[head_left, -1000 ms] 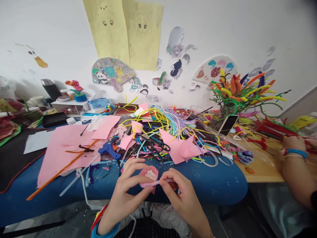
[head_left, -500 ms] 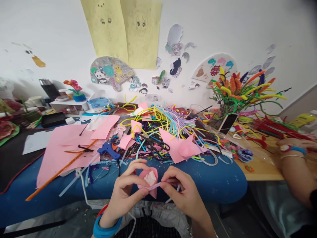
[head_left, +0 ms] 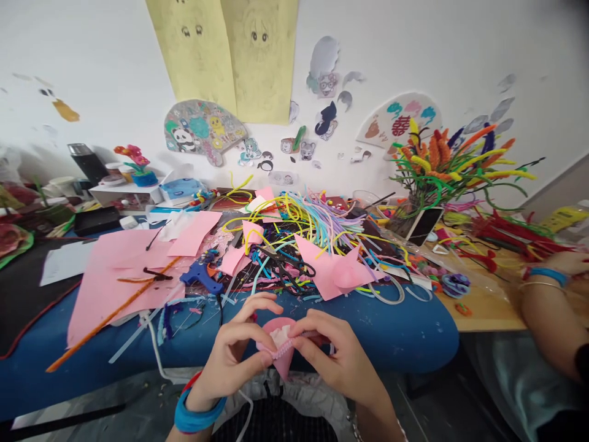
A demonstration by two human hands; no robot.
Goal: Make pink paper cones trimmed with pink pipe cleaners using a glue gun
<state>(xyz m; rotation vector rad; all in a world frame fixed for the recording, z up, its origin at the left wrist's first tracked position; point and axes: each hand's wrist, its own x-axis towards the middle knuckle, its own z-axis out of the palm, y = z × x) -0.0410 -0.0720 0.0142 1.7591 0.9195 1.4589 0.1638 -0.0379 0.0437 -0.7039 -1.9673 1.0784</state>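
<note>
Between my hands is a small pink paper cone [head_left: 284,366], point down, with crumpled white tissue [head_left: 281,334] showing inside its mouth. A pink ridged trim strip [head_left: 283,350] runs along the near rim. My left hand [head_left: 243,344] pinches the rim and strip on the left side between thumb and forefinger. On the right, my right hand [head_left: 324,347] is closed on the strip at the rim, and its lower fingers are partly hidden. Just beyond lie a blue glue gun [head_left: 202,277], black-handled scissors [head_left: 289,270] and a pink paper piece with a cone on it [head_left: 343,276].
Pink sheets [head_left: 105,288] and an orange pipe cleaner stick [head_left: 110,316] cover the left of the blue-covered table [head_left: 391,331]. Pastel pipe cleaners [head_left: 322,221] heap in the middle. Pipe cleaner flowers [head_left: 442,159] and a phone [head_left: 424,226] stand right. Another person's arm [head_left: 547,307] rests there.
My right hand has shifted slightly left and up, bringing the strip against the cone's rim. The cone now shows more of its pointed body. The other person's hand has moved right.
</note>
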